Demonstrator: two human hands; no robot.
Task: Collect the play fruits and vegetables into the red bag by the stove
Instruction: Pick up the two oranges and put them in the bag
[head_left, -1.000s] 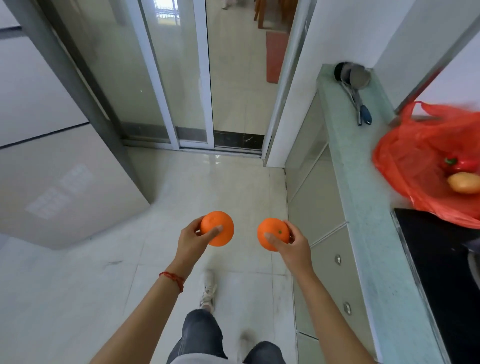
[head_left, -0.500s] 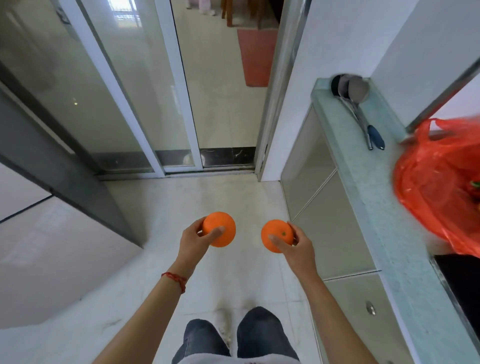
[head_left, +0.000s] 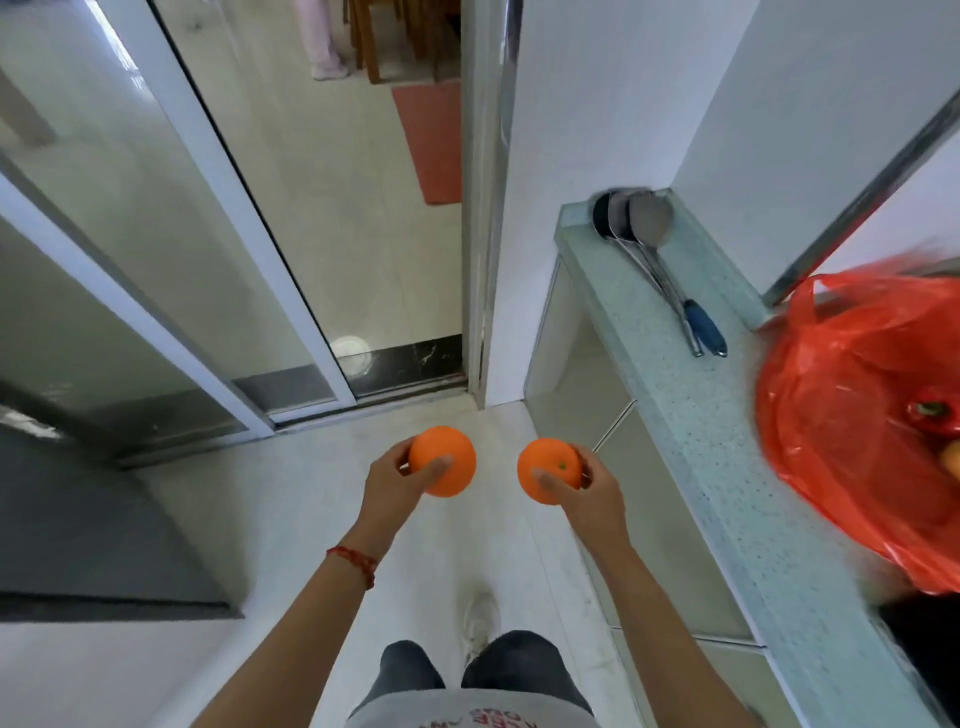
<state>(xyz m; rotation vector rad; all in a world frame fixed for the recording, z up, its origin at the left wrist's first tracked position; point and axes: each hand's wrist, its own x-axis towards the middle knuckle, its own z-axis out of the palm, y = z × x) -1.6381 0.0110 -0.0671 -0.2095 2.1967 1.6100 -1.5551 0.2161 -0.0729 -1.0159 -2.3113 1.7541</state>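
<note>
Head view, the only one supplied. The person stands on the tiled floor with both forearms held out in front at about waist level, elbows bent, palms turned inward toward each other.

The left hand (head_left: 395, 480) is closed around an orange (head_left: 442, 461); the thumb lies across its near face and the fingers wrap behind it. The right hand (head_left: 589, 491) is closed around a second orange (head_left: 549, 470), thumb on the near side, fingertips on the far right side, stem dimple facing up. The two fruits sit side by side, apart, not touching.

Handling, as a judgement: these are play fruits, so likely light, hollow or foam, and not fragile. The skin looks smooth and matt, only mildly slippery. Being round, each is best held across its widest part with thumb opposed to fingers, which is how both grips now sit. No squeeze is called for.

The red bag (head_left: 852, 415) lies on the surface (head_left: 696, 431) to the right of the right grip and a little beyond it, well apart from both hands. It is thin plastic, limp, with its mouth open upward; a red pepper (head_left: 932, 415) and a yellowish item at the frame edge already lie inside. Ladles (head_left: 654, 244) rest on the same surface, farther off than the bag.

Both oranges are not yet in the bag.
</note>
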